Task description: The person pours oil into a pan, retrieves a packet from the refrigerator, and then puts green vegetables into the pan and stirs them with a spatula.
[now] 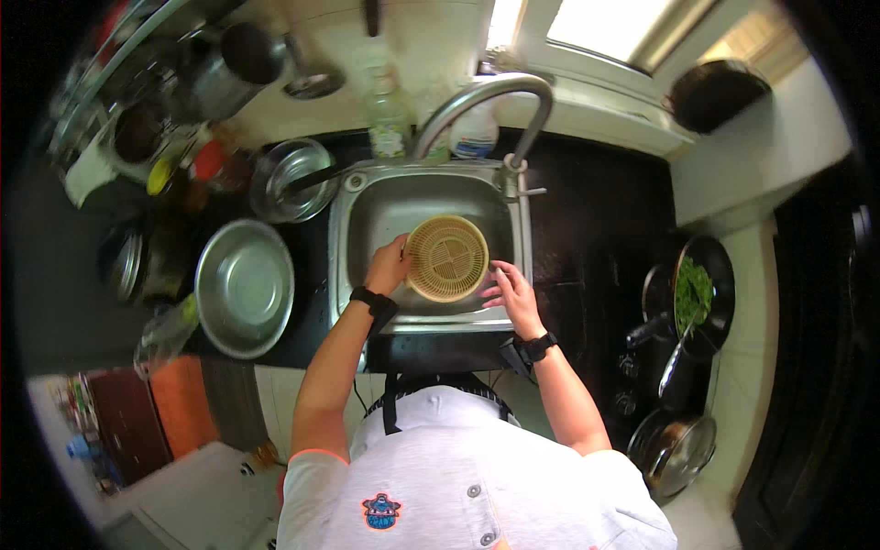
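A round yellow plastic strainer basket (450,258) is over the stainless steel sink (426,189), its slotted inside facing up. My left hand (389,265) grips its left rim, the thumb side against the edge. At the right rim is my right hand (512,295), fingers apart and fingertips close to the basket; whether they touch it is hard to tell. No food shows inside the basket. Behind it the curved metal faucet (491,86) arches over the back of the sink.
Left of the sink stand a large metal basin (245,289) and a glass bowl (292,180) with a dark handle across it. Bottles (386,120) line the back wall. At right, a pan (722,295) holds chopped greens (693,292) near a lidded pot (674,454).
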The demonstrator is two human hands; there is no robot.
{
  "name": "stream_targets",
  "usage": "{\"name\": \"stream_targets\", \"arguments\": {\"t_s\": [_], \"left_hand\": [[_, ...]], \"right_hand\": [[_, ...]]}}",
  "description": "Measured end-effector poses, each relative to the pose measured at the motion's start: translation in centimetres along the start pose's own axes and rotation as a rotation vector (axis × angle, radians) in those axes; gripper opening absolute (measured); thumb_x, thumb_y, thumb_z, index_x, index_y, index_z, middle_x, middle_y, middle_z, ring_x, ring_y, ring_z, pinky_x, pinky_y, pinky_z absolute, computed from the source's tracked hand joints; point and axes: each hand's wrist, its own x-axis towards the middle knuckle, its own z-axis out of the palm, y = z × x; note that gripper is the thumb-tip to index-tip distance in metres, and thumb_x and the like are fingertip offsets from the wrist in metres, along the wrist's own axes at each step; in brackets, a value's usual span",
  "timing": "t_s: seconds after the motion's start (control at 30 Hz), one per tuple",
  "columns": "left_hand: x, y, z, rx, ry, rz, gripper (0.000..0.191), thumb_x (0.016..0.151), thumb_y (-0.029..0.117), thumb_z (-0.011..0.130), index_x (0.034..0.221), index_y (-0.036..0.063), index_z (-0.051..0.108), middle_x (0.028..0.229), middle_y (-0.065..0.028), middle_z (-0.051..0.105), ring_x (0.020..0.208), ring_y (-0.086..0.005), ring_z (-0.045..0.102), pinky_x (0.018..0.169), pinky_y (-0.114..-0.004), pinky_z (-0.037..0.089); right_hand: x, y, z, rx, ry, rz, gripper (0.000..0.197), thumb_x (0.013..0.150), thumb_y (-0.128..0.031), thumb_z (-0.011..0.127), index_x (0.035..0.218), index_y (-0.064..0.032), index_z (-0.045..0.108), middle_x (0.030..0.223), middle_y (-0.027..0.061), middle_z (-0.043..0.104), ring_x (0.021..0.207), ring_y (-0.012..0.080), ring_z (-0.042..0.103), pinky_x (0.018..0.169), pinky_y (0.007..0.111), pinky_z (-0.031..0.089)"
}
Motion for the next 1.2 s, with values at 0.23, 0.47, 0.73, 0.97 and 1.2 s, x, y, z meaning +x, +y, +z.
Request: {"name": "stream_targets", "arguments": {"t_s": [0.23, 0.47, 0.73, 0.97, 1.2], "left_hand": [[-6.3, -0.8, -4.0, 0.144, 0.417, 0.024, 0.023, 0.083, 0.011, 0.06, 0.102, 0.0001, 0.054, 0.088, -0.0197, 0.065, 0.082, -0.034, 0.063, 0.07, -0.04, 0.05], [-14.0, 0.1, -13.2, 0.441, 0.703, 0.005, 0.019, 0.082, 0.017, 0.064, 0.096, 0.0085, 0.054, 0.085, -0.011, 0.057, 0.069, -0.0303, 0.06, 0.057, -0.04, 0.047], [-18.6, -5.3, -23.9, 0.185, 0.859, 0.026, 0.016, 0.087, 0.012, 0.059, 0.084, 0.001, 0.048, 0.064, -0.0114, 0.056, 0.052, -0.0199, 0.054, 0.049, -0.032, 0.042], [-20.5, -14.2, -29.7, -0.314, 0.585, -0.062, 0.017, 0.095, 0.021, 0.051, 0.084, 0.0074, 0.048, 0.066, 0.004, 0.045, 0.057, -0.0044, 0.041, 0.052, -0.021, 0.036], [-18.7, -17.6, -30.7, -0.581, 0.457, -0.009, 0.013, 0.096, 0.021, 0.049, 0.089, 0.01, 0.051, 0.072, 0.0079, 0.047, 0.06, -0.0021, 0.041, 0.053, -0.018, 0.034]], "right_hand": [[0.1, -1.4, 4.6, 0.08, -0.345, 0.095, 0.01, 0.089, -0.007, 0.057, 0.095, -0.0016, 0.051, 0.084, 0.0054, 0.059, 0.071, 0.0131, 0.06, 0.066, 0.027, 0.053], [0.1, -2.1, 13.9, 0.028, -0.577, -0.111, 0.008, 0.09, -0.007, 0.056, 0.091, -0.0013, 0.051, 0.083, 0.0044, 0.059, 0.075, 0.0116, 0.06, 0.069, 0.025, 0.051], [0.9, -4.1, 27.5, 0.139, -0.729, -0.13, 0.009, 0.092, -0.008, 0.053, 0.091, -0.0026, 0.047, 0.086, 0.0065, 0.06, 0.081, 0.0161, 0.063, 0.07, 0.026, 0.051], [2.2, -1.5, 35.5, 0.164, -0.742, -0.05, 0.007, 0.095, -0.012, 0.049, 0.095, -0.0053, 0.05, 0.089, 0.0048, 0.059, 0.082, 0.0148, 0.062, 0.073, 0.027, 0.051], [1.5, 0.4, 36.7, 0.263, -0.578, 0.008, 0.006, 0.093, -0.011, 0.051, 0.09, -0.0063, 0.05, 0.087, 0.0028, 0.056, 0.082, 0.0137, 0.059, 0.076, 0.03, 0.053]]}}
